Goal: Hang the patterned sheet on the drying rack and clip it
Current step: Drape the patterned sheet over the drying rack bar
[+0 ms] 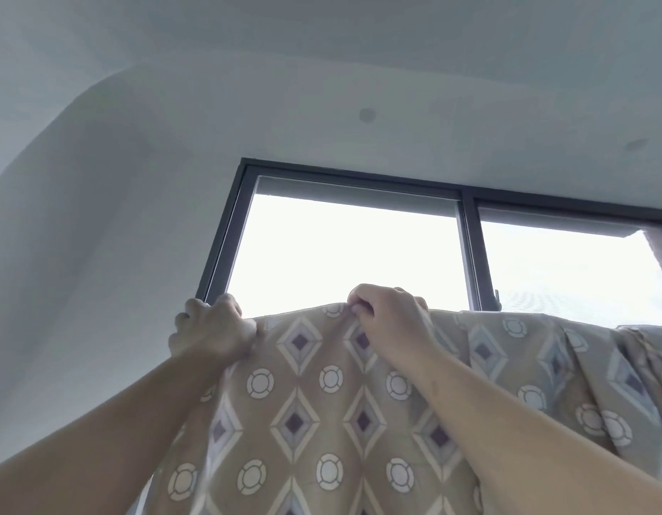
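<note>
Grasp at the top edge of the patterned sheet (322, 403): our left hand (210, 332) grips its left corner, and our right hand (388, 317) pinches the edge farther right. The edge runs rightward and is bunched at its far end, nearer our right hand. The drying rack is unseen.

Both hands, left hand (214, 328) and right hand (388, 317), grip the patterned sheet's (322, 421) top edge.

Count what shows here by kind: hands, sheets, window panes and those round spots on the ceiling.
Sheets: 1, the patterned sheet.
Hands: 2, the left hand and the right hand, both gripping its top edge.
Window panes: 2, the left pane and the right pane.
Round ceiling spots: 2, the left spot and the right spot.
Total: 7.
</note>
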A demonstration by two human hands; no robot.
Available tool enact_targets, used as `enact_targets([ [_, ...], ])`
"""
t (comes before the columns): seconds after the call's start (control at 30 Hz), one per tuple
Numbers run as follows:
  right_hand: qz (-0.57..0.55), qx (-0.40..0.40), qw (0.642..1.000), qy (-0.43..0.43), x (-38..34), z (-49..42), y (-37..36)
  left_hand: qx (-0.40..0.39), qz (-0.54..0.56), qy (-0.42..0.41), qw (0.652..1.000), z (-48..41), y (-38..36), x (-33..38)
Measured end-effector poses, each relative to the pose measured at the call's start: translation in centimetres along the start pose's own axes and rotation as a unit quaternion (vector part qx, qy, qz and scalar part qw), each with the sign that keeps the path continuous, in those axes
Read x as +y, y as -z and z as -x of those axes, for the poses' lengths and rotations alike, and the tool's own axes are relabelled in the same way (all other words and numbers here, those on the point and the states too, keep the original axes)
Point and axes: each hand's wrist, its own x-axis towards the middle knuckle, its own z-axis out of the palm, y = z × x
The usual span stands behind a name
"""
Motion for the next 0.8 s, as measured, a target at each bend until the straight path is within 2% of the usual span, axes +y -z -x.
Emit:
enact_targets([
  [0.07, 0.010, -0.015, 1.000, -0.003, 0.3, 0.1, 0.7, -0.025, -0.126, -0.012, 0.992, 0.7, -0.3, 0.8],
  [0.17, 0.038, -0.024, 0.999, -0.030, 1.2, 0.2, 2.2, 0.017, -0.192, -0.054, 0.980, 1.5, -0.6, 1.7],
  [0.27, 0.064, -0.041, 0.995, -0.068, 2.8, 0.4, 3.5, 0.051, -0.122, -0.140, 0.981, 2.0, -1.2, 3.0],
  [0.33, 0.073, -0.056, 0.993, -0.073, 3.5, 0.6, 3.6, -0.022, -0.025, -0.209, 0.977, 2.6, -1.9, 4.6],
  [0.4, 0.078, -0.057, 0.993, -0.065, 3.8, 0.9, 3.5, -0.108, 0.050, -0.245, 0.962, 3.3, -2.6, 6.2],
  [0.43, 0.075, -0.053, 0.994, -0.062, 3.9, 1.0, 3.5, -0.123, 0.069, -0.254, 0.957, 3.5, -2.9, 6.7],
  [0.67, 0.077, -0.044, 0.994, -0.058, 5.2, 1.6, 4.3, -0.078, 0.164, -0.257, 0.949, 3.3, -3.2, 6.9],
  [0.8, 0.071, -0.048, 0.994, -0.062, 5.4, 1.6, 4.2, -0.020, 0.142, -0.254, 0.956, 2.7, -3.0, 6.7],
])
